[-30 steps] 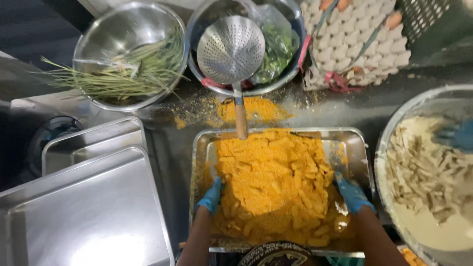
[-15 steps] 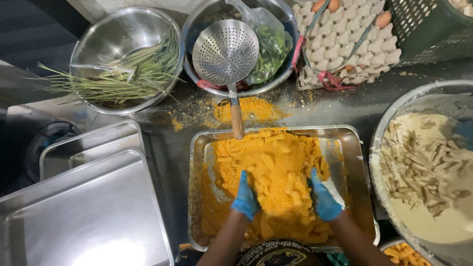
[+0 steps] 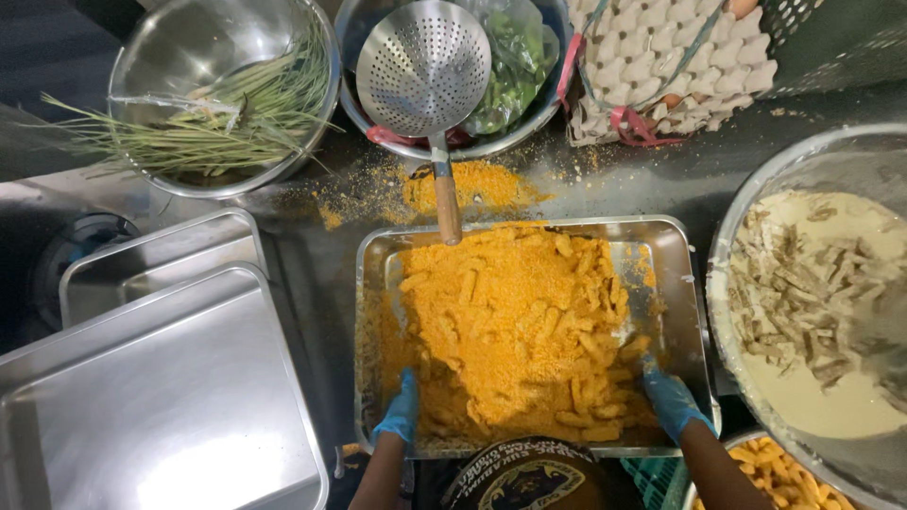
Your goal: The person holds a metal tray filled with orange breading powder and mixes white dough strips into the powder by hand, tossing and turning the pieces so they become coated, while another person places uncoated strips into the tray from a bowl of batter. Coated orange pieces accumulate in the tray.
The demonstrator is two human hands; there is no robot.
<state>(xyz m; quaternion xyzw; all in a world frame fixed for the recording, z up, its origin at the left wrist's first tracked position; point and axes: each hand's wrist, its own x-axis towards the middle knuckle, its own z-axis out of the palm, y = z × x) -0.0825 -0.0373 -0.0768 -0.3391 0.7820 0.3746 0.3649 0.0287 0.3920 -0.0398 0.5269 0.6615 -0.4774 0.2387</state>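
Left hand (image 3: 399,413) and right hand (image 3: 673,401), gloved, dug into crumbed sticks (image 3: 515,331) in tray (image 3: 682,283), fingers hidden so grip cannot be told; coating likely loose, pieces soft, fragile; scoop from beneath.

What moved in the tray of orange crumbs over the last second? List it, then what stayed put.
Half a second ago both hands were close together mid-heap; now the left hand and right hand have spread back out to the near corners of the tray, pushed into the orange crumbed pieces. Nothing was picked up. The skimmer, bowls and empty trays stayed put.
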